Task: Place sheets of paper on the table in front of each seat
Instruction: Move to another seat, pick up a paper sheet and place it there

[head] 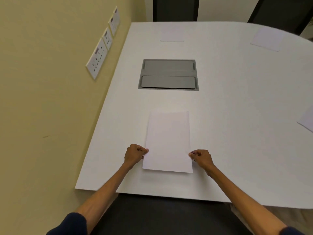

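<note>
Your left hand (pixel 135 154) and right hand (pixel 201 157) each pinch a long edge of one sheet of paper (pixel 167 141), which lies flat near the front edge of the white desk (pixel 237 133), straight ahead of you. The desk is one broad slab with one grey hatch (pixel 168 74) set into its middle. Three more sheets lie on it: one far opposite (pixel 171 33), one far right (pixel 267 39), one at the right edge (pixel 307 120). Four socket plates (pixel 97 59) line the wall.
</note>
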Motion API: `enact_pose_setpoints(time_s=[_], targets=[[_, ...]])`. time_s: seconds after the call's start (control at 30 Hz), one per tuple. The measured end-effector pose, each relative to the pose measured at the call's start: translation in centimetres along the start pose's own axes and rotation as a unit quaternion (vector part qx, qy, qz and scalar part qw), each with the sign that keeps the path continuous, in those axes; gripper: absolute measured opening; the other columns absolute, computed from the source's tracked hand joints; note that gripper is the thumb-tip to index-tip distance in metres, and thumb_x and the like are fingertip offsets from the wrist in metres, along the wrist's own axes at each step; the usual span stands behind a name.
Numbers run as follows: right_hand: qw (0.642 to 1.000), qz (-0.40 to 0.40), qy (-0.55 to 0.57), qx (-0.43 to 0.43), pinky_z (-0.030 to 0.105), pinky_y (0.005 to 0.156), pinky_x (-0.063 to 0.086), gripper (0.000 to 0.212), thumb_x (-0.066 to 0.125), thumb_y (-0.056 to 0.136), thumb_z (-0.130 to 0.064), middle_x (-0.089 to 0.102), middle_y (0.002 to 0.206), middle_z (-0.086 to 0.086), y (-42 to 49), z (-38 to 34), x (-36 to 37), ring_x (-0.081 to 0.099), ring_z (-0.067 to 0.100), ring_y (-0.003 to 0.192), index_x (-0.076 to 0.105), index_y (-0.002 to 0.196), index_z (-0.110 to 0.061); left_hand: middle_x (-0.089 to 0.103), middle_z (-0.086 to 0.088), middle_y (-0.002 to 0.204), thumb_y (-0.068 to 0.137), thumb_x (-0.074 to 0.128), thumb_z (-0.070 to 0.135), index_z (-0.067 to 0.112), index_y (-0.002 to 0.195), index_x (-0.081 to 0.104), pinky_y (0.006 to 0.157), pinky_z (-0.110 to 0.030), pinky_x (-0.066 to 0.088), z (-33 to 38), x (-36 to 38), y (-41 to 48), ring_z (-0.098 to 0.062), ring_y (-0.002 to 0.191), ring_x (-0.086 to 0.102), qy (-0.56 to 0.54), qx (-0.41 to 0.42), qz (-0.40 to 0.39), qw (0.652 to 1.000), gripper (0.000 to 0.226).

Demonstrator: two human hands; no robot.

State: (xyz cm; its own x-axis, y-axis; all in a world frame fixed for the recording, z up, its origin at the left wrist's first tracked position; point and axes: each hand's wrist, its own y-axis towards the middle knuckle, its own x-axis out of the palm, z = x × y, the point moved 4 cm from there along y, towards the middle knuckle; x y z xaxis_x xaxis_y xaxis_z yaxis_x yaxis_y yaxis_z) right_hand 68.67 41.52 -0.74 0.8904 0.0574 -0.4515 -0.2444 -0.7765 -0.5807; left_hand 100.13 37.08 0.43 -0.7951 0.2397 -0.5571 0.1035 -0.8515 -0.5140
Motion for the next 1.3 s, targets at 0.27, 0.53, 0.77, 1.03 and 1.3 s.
enact_pose_setpoints(time_s=[0.27,0.53,0.77,1.03,1.3], targets=[[0.997,0.005,-0.068,0.034,0.04,0.086,0.05,0.01,0.07,0.086,-0.033,0.072,0.083,-0.002,1.2,0.6,2.7,0.065,0.021,0.087,0.072,0.084,-0.023,0.066,0.003,0.059,0.087,0.072,0.031,0.01,0.066,0.072,0.07,-0.027,0.05,-2.5,0.2,1.5,-0.02,0.068,0.069,0.041,-0.028,-0.015,0.999,0.03],[0.989,0.032,-0.136,0.05,0.033,0.082,0.047,0.009,0.066,0.086,-0.034,0.068,0.078,-0.012,1.4,1.7,4.3,0.063,0.016,0.083,0.067,0.078,-0.031,0.073,-0.005,0.075,0.086,0.073,0.029,0.009,0.074,0.074,0.068,-0.024,0.044,-3.5,0.4,2.5,-0.021,0.076,0.068,0.058,-0.027,-0.039,0.997,0.023],[0.99,0.052,-0.123,0.048,0.035,0.082,0.05,0.009,0.068,0.085,-0.033,0.068,0.075,-0.01,1.2,1.8,4.2,0.065,0.017,0.081,0.067,0.077,-0.029,0.072,-0.004,0.075,0.079,0.08,0.032,0.001,0.081,0.073,0.073,-0.034,0.055,-3.1,0.5,3.0,-0.023,0.077,0.071,0.093,-0.023,-0.028,0.995,0.031],[0.993,0.049,-0.093,0.048,0.037,0.082,0.054,0.027,0.081,0.072,-0.038,0.071,0.08,-0.003,1.4,2.7,3.1,0.068,0.019,0.081,0.067,0.087,-0.02,0.071,-0.001,0.093,0.071,0.083,0.047,0.009,0.093,0.065,0.072,-0.032,0.048,-3.1,0.1,3.4,-0.022,0.088,0.067,0.165,-0.004,-0.009,0.986,0.047],[0.949,-0.001,-0.293,-0.118,0.044,0.101,0.04,0.097,0.084,0.06,-0.052,0.038,0.146,-0.001,2.3,-1.1,3.6,0.037,0.021,0.134,0.038,0.142,-0.028,0.003,-0.006,0.165,0.062,0.081,0.061,0.022,0.157,0.008,0.119,-0.05,0.017,-1.2,0.8,4.2,-0.024,0.153,0.005,0.368,0.19,-0.062,0.908,0.126]])
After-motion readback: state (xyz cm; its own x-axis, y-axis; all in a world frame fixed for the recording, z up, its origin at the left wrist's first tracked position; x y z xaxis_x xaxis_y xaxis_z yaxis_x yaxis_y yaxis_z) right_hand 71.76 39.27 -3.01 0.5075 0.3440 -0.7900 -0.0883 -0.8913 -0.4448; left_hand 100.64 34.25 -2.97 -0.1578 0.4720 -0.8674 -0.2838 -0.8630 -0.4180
